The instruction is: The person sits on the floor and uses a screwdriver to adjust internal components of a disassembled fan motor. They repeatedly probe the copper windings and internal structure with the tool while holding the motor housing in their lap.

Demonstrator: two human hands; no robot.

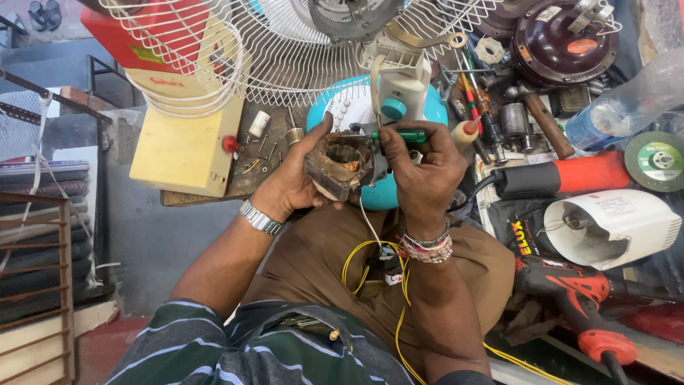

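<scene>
The left hand (296, 182) cups a wound motor stator (340, 164) above the lap. The right hand (420, 167), closed round a green screwdriver (399, 135), touches the stator's right side; the screwdriver lies level, tip pointing left.

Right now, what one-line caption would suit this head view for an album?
Left hand cradles a copper-wound motor stator while right hand works a green-handled screwdriver into it.
</scene>
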